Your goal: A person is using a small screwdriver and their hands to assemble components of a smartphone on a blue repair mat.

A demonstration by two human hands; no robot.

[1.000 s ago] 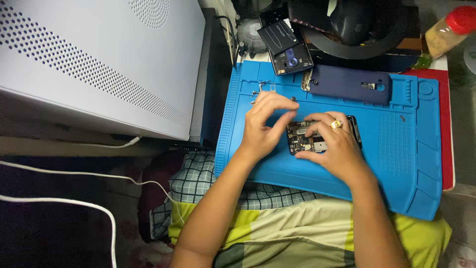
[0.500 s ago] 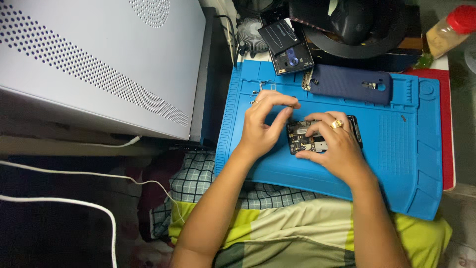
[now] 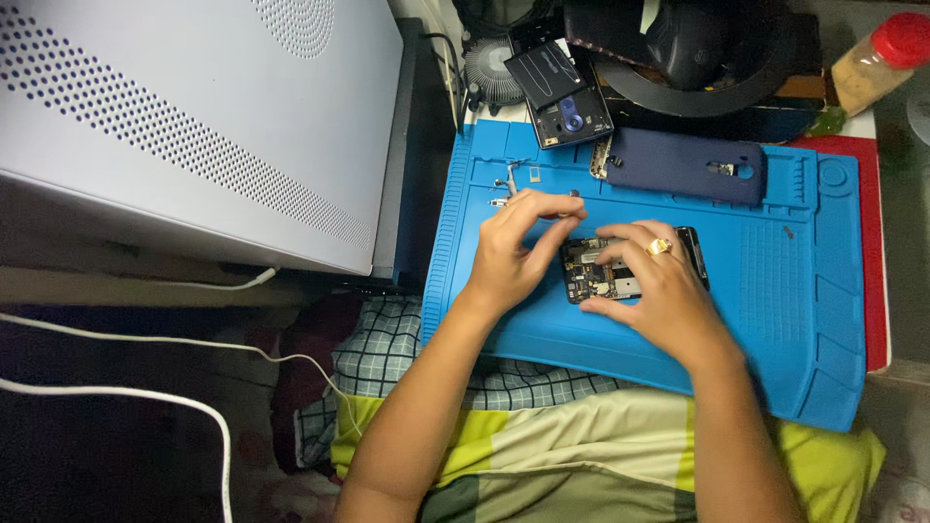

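An opened smartphone (image 3: 620,271), its back cover off and the circuit board showing, lies flat near the middle of the blue repair mat (image 3: 775,291). The left hand (image 3: 513,252) rests at the phone's left end, fingers curled in narrow, fingertips touching the upper left corner of the phone. The right hand (image 3: 659,286), wearing a gold ring (image 3: 660,247), lies over the phone's right half, its fingers spread across the board and thumb along the lower edge, holding the phone down. Along the mat's far edge lies a dark blue phone cover (image 3: 683,167), and just beyond the far left corner sits another opened phone body (image 3: 560,95) beside a small round fan (image 3: 494,70). A few tiny metal parts (image 3: 506,184) lie on the mat near the far left corner, just beyond the left hand. A white perforated computer case (image 3: 194,116) stands to the left of the mat, and a red-capped bottle (image 3: 877,58) stands past the far right corner.
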